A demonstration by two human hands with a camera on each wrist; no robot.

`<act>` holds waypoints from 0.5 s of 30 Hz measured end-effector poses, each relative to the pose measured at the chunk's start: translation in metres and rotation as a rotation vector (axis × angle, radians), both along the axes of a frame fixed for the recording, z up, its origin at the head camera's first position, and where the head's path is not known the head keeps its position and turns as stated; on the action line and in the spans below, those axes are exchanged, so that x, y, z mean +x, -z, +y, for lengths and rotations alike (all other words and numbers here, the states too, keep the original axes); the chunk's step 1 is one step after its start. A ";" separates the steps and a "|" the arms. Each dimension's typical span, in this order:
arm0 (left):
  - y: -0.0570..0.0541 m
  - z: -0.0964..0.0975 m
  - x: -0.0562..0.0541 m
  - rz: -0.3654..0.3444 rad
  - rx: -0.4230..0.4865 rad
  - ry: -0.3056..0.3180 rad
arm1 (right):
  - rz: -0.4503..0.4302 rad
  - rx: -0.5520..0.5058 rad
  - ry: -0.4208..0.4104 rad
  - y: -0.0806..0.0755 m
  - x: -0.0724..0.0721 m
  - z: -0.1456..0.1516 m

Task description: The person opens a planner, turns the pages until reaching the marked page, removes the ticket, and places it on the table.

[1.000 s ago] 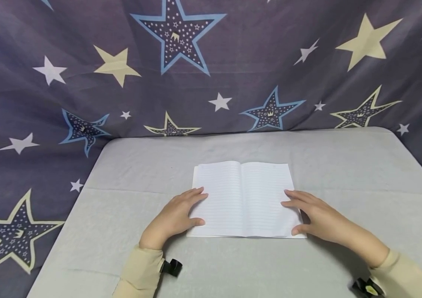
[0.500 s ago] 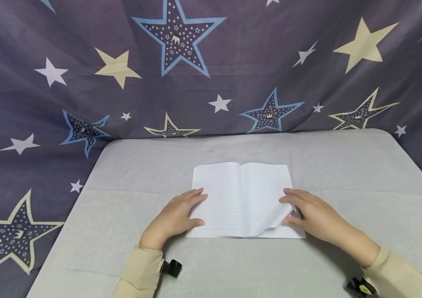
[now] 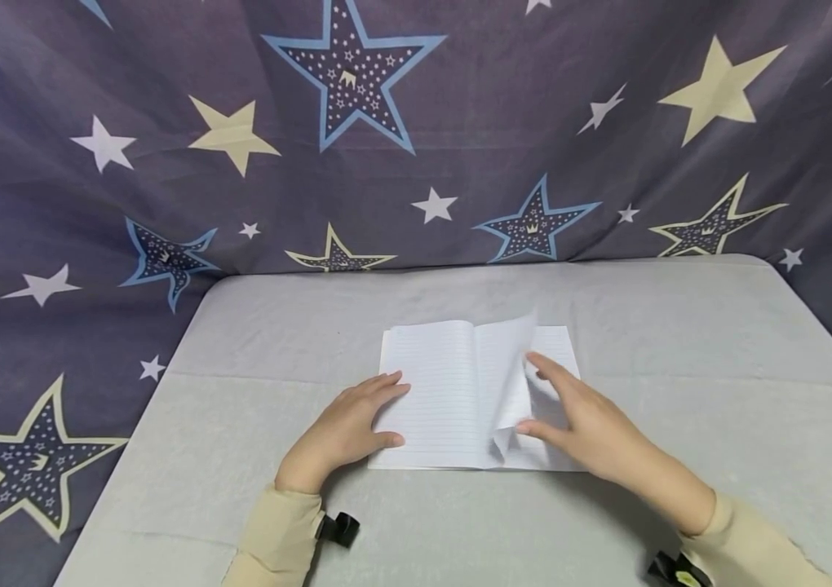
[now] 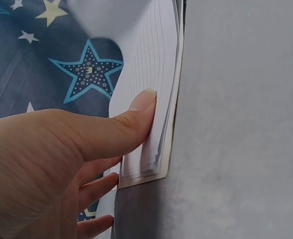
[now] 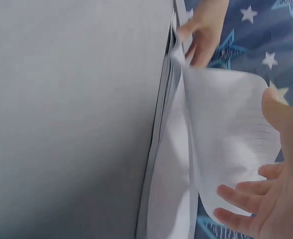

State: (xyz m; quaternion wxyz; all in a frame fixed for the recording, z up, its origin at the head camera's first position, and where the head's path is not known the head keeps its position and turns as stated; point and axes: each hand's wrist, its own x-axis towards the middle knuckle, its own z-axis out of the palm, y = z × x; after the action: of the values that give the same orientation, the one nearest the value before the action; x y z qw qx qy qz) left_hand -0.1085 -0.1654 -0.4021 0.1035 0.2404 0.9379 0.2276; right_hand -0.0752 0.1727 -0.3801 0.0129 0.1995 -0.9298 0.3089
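Observation:
An open lined notebook (image 3: 436,408) lies flat, its spine running away from me. My left hand (image 3: 342,428) rests on the outer edge of the left page, the thumb (image 4: 136,117) on the paper and the other fingers spread at the edge. A right-hand leaf (image 3: 513,363) stands raised and curved toward the spine. My right hand (image 3: 599,424) is beside this leaf, thumb and fingers spread wide apart, the fingertips touching or very near it. In the right wrist view the turning leaf (image 5: 226,114) rises between the hand's extended fingers and the spine.
The notebook lies on a table covered with pale grey cloth (image 3: 717,367). Behind and at the sides hangs a dark curtain (image 3: 475,98) printed with stars. Both wrists carry black straps with small cameras (image 3: 342,530).
My right hand has moved left from the notebook's right edge, lifting a leaf from its lower corner until it stands curled toward the spine. The left hand stays in place.

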 end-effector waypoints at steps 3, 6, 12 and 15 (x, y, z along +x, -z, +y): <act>0.000 -0.001 0.000 -0.005 0.002 0.000 | -0.014 0.008 -0.047 0.000 0.004 -0.015; -0.001 -0.003 0.000 -0.002 0.006 0.008 | -0.008 0.018 -0.111 0.004 0.005 -0.028; -0.004 -0.013 -0.002 0.000 -0.025 -0.042 | -0.034 0.082 -0.229 0.014 0.008 -0.048; -0.004 -0.019 -0.003 0.019 -0.059 -0.092 | -0.037 0.129 -0.284 0.017 0.009 -0.052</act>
State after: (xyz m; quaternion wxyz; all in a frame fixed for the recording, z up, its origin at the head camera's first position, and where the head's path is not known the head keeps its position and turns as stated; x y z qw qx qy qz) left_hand -0.1118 -0.1845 -0.3981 0.0910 0.1958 0.9553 0.2019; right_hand -0.0659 0.1209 -0.3969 -0.0609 0.3237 -0.9103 0.2507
